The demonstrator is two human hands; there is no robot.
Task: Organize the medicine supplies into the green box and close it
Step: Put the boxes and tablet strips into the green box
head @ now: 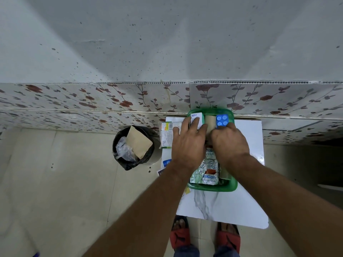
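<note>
While both hands work over the green box (211, 188) on the desk (232, 206), the left hand (187, 145) presses a white carton (196, 117) in; the right hand (230, 143) apparently pinches a blue blister pack (222, 120). Packing continues; loose packets (167, 134) beside it come next.

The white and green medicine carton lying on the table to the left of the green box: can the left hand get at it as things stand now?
Probably yes. The carton lies uncovered on the table, right beside the left hand, with nothing between them. But that hand rests on a white box in the green box, so it must let go first.
</note>
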